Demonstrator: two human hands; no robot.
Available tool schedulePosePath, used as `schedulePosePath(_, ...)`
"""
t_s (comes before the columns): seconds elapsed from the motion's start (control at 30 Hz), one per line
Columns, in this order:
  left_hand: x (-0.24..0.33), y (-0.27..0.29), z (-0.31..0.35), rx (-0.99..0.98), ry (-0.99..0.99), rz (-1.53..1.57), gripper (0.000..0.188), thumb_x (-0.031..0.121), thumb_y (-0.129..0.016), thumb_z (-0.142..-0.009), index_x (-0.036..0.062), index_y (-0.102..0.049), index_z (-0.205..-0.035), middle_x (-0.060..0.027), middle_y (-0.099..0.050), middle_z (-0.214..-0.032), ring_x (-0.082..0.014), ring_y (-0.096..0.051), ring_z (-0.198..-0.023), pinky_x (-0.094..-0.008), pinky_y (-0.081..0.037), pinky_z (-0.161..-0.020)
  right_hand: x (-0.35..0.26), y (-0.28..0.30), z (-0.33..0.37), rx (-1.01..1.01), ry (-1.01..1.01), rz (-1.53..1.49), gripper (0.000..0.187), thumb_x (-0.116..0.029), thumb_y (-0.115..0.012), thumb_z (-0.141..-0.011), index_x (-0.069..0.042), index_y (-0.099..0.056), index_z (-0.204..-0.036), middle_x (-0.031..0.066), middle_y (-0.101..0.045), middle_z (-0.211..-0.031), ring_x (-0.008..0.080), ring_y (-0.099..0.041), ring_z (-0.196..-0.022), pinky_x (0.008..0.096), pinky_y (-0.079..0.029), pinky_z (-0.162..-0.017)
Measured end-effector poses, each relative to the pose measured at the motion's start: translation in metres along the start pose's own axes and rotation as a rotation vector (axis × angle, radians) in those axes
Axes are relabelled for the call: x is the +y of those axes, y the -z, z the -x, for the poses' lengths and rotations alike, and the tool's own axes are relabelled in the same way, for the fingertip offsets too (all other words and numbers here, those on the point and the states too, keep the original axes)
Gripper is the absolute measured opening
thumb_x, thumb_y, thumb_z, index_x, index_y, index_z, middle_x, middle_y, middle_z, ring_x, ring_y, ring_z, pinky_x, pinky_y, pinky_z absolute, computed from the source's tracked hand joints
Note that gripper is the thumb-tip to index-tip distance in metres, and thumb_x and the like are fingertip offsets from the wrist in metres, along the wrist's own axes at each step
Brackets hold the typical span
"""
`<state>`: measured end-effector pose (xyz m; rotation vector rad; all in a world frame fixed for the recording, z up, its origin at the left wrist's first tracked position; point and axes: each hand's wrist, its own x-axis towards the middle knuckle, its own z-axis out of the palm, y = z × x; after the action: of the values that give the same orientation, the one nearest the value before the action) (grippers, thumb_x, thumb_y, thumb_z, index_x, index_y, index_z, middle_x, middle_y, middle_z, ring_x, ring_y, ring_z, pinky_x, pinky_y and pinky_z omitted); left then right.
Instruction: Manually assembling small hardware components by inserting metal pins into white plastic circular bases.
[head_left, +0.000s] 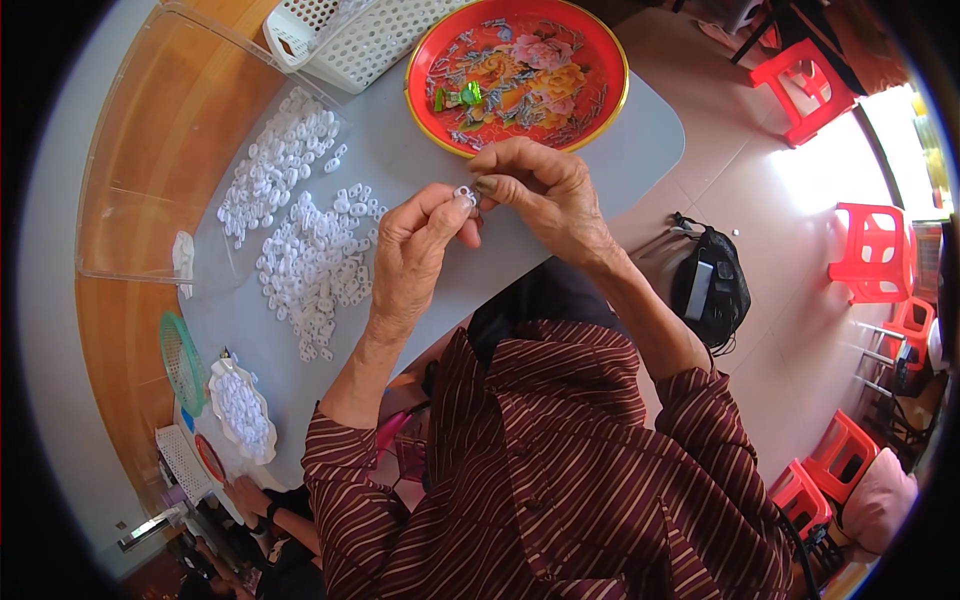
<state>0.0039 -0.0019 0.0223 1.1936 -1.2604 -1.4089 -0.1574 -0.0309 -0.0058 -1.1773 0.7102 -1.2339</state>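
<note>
Left hand [415, 235] has a small white plastic piece [464, 194] pinched between thumb and finger, held up over the near edge of the bench [645, 130]. Right hand [545, 190] is right up against it, fingertips bunched; can't tell whether they're gripping the piece or some tiny bit.

Progress? Looks like one piece being worked on, with loads lying loose: a farther heap [280, 155] and a nearer heap [315, 255] of white pieces, left of the hands. Can't tell which are done, if any, so I won't guess a count.

Just beyond the hands is a red flowered tray [615, 75] with thin greyish bits [590, 112] scattered in it. A green wrapped packet [465, 96] sits among them, a bit in the way imo.

Further out: white perforated basket [375, 40], clear plastic tub [130, 277], green mesh basket [180, 365], and a pale dish [258, 455] full of white pieces, with somebody else's hand [245, 497] near it. Black mesh bag [715, 280] and red stools [870, 250] on the floor.
</note>
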Motion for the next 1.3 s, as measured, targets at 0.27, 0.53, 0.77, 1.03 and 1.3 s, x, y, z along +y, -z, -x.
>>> schedulePosePath(0.27,-0.006,-0.005,-0.003,0.053,-0.113,-0.079,0.021,0.018,-0.054,-0.091,-0.0003,-0.061,-0.083,-0.0013,-0.057,-0.067,-0.0066,-0.049,-0.063,-0.0218,-0.04,-0.061,-0.001,-0.002,0.001,0.022,-0.004,-0.029,0.016,-0.002,-0.06,-0.087,0.002,-0.059,-0.103,0.0038,-0.064,-0.082,0.0084,-0.061,-0.072,0.0228,-0.051,-0.068)
schedulePosePath(0.53,-0.005,-0.009,-0.005,0.076,-0.187,-0.172,0.02,0.017,-0.053,-0.091,0.0006,-0.059,-0.081,0.0004,-0.054,-0.067,-0.0061,-0.044,-0.059,-0.0221,-0.036,-0.054,-0.004,-0.004,0.002,0.089,0.007,-0.068,0.017,0.001,-0.059,-0.087,0.002,-0.059,-0.104,0.0034,-0.063,-0.083,0.0078,-0.06,-0.071,0.0223,-0.05,-0.066)
schedulePosePath(0.77,-0.006,-0.012,-0.007,0.072,-0.202,-0.187,0.019,0.016,-0.053,-0.091,0.0007,-0.058,-0.081,0.0007,-0.053,-0.067,-0.0066,-0.044,-0.059,-0.0224,-0.036,-0.053,-0.001,-0.003,0.003,0.104,0.026,-0.076,0.017,0.001,-0.059,-0.087,0.001,-0.059,-0.104,0.0028,-0.062,-0.084,0.0072,-0.057,-0.071,0.0219,-0.05,-0.066)
schedulePosePath(1.03,-0.011,-0.013,-0.008,0.097,-0.245,-0.156,0.018,0.014,-0.054,-0.091,-0.0001,-0.058,-0.081,0.0016,-0.052,-0.066,-0.0055,-0.042,-0.06,-0.022,-0.035,-0.053,-0.004,-0.006,0.003,0.112,0.003,-0.061,0.018,0.001,-0.059,-0.087,0.002,-0.058,-0.105,0.003,-0.061,-0.084,0.0077,-0.058,-0.071,0.022,-0.05,-0.066)
schedulePosePath(1.3,-0.016,-0.011,-0.007,0.107,-0.229,-0.164,0.017,0.013,-0.055,-0.09,0.0,-0.057,-0.081,0.0032,-0.047,-0.066,-0.0049,-0.038,-0.061,-0.0219,-0.033,-0.052,-0.001,-0.004,0.002,0.117,0.029,-0.055,0.017,0.001,-0.06,-0.087,0.002,-0.058,-0.104,0.0029,-0.061,-0.084,0.0078,-0.058,-0.071,0.0223,-0.049,-0.065)
